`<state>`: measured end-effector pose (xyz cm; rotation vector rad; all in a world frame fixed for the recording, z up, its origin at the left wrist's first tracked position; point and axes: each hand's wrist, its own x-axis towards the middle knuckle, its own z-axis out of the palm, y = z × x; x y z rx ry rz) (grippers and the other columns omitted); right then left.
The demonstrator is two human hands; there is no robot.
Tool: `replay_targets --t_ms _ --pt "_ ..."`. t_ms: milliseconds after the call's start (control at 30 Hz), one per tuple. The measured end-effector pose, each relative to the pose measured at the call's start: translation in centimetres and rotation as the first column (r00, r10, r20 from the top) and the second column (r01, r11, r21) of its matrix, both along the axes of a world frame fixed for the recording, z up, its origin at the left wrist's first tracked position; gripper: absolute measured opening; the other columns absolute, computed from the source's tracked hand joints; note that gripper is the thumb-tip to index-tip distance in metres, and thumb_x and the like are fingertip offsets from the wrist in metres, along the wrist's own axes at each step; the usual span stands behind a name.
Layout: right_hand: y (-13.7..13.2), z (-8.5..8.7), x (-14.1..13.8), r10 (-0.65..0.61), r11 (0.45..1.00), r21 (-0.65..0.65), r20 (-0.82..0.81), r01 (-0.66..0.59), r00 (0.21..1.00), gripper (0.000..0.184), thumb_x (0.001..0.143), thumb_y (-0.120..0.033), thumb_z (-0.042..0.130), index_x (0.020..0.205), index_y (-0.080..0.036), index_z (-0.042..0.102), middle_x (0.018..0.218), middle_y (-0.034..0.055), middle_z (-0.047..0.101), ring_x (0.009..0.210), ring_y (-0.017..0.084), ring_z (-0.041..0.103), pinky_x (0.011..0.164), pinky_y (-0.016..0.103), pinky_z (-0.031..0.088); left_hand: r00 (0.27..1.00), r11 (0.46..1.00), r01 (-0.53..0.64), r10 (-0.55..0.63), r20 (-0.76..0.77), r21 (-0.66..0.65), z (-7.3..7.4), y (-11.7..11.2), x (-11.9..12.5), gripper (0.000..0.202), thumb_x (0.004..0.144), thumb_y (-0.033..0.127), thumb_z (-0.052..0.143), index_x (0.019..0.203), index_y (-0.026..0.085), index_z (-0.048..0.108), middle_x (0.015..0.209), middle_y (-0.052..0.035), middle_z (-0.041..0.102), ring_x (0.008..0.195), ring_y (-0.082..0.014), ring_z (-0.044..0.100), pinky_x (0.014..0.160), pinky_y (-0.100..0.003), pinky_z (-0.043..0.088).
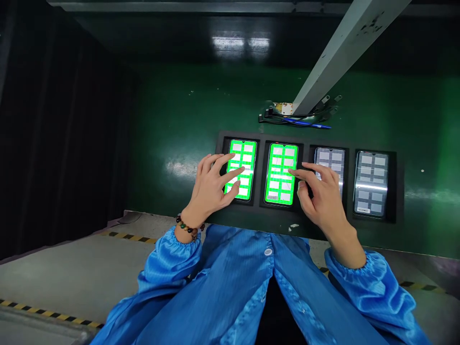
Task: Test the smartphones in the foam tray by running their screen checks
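A black tray (262, 218) on the green bench holds a row of phones. The first phone (246, 155) and second phone (278, 184) show bright green grids. The third phone (332, 158) and fourth phone (371, 183) show grey grids. My left hand (212, 189) lies open with spread fingers, fingertips touching the first phone's screen. My right hand (321, 194) reaches with its index finger onto the second phone's screen, its other fingers loosely curled over the third phone's lower part. Neither hand holds anything.
The green bench top (201, 115) stretches beyond the tray. A grey slanted post (341, 48) rises from a small bundle of cables (291, 117) behind the tray. A dark curtain (61, 134) hangs at the left. Yellow-black tape (46, 314) marks the floor below.
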<state>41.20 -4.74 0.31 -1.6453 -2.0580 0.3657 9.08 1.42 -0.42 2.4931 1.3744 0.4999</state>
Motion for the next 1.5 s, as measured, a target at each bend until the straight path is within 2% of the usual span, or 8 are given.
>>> replay_targets --t_ms 367,467,567,667,767,933,1100,1500 --pt "-0.7 0.5 0.9 -0.091 0.994 0.048 -0.098 0.096 0.991 0.042 0.106 -0.021 0.052 0.143 -0.03 0.069 0.138 0.0111 0.073 0.138 0.034 0.065 0.118 0.061 0.049 0.998 0.998 0.068 -0.068 -0.004 0.009 0.2 0.4 1.4 0.031 0.106 0.038 0.059 0.13 0.034 0.078 0.159 -0.0056 0.063 0.144 -0.0329 0.055 0.128 -0.063 0.038" --pt "-1.7 0.5 5.6 -0.307 0.917 0.188 -0.227 0.351 0.924 0.039 0.107 -0.034 0.057 0.144 -0.032 0.071 0.14 0.0114 0.074 0.133 0.038 0.069 0.116 0.064 0.051 0.997 0.998 -0.055 0.055 0.053 0.007 0.3 0.7 0.7 0.036 0.11 0.039 0.054 0.138 0.03 0.074 0.159 -0.0108 0.06 0.146 -0.0342 0.054 0.126 -0.062 0.041" --pt "-3.4 -1.0 13.0 -0.558 0.676 0.339 -0.344 0.655 0.755 0.034 0.105 -0.046 0.064 0.134 -0.036 0.078 0.132 0.0137 0.078 0.123 0.043 0.072 0.106 0.061 0.054 0.95 0.963 -0.251 0.264 0.165 -0.097 0.0 0.8 -0.1 0.045 0.113 0.043 0.048 0.152 0.026 0.063 0.162 -0.0167 0.054 0.152 -0.0332 0.05 0.127 -0.058 0.043" --pt "-4.9 -3.8 19.5 -0.595 0.751 -0.021 -0.455 0.66 0.662 0.036 0.105 -0.053 0.062 0.135 -0.042 0.076 0.136 0.0093 0.078 0.132 0.043 0.071 0.101 0.062 0.056 0.914 0.936 -0.262 0.319 0.251 -0.237 -0.5 0.8 -0.6 0.05 0.114 0.048 0.048 0.158 0.026 0.054 0.16 -0.0158 0.057 0.153 -0.0304 0.052 0.129 -0.054 0.044" --pt "-5.6 -6.5 21.8 -0.575 0.783 -0.096 -0.488 0.614 0.657 0.047 0.103 -0.06 0.059 0.136 -0.031 0.077 0.129 0.0205 0.079 0.111 0.04 0.08 0.079 0.053 0.06 0.916 0.937 -0.222 0.295 0.271 -0.269 -0.6 1.0 -1.0 0.051 0.113 0.05 0.049 0.159 0.028 0.052 0.159 -0.0133 0.06 0.148 -0.0292 0.058 0.127 -0.052 0.047" --pt "-5.6 -6.0 15.2 -0.518 0.844 -0.115 -0.423 0.523 0.743 0.045 0.106 -0.052 0.061 0.146 -0.033 0.067 0.144 0.0157 0.072 0.132 0.036 0.071 0.099 0.051 0.061 0.933 0.945 -0.32 0.327 0.149 -0.067 0.6 1.8 -0.1 0.047 0.11 0.047 0.055 0.152 0.026 0.059 0.16 -0.0157 0.059 0.155 -0.036 0.048 0.133 -0.063 0.034" --pt "-2.5 -1.8 7.5 -0.372 0.914 0.097 -0.183 0.393 0.91 0.042 0.11 -0.038 0.051 0.15 -0.028 0.06 0.15 0.0139 0.067 0.147 0.035 0.058 0.124 0.066 0.044 0.997 0.997 0.078 -0.078 0.025 -0.004 1.4 2.5 5.0 0.041 0.107 0.037 0.058 0.148 0.028 0.061 0.145 -0.0061 0.073 0.142 -0.0324 0.059 0.137 -0.063 0.024" --pt "1.8 -1.8 6.3 -0.053 0.998 -0.018 -0.033 0.053 0.998 0.044 0.109 -0.027 0.044 0.15 -0.028 0.06 0.149 0.0089 0.072 0.154 0.036 0.051 0.122 0.064 0.04 0.974 0.977 0.215 -0.215 -0.07 0.002 1.0 4.2 9.9 0.044 0.107 0.019 0.047 0.148 0.025 0.062 0.15 -0.004 0.071 0.146 -0.0338 0.056 0.138 -0.064 0.023"
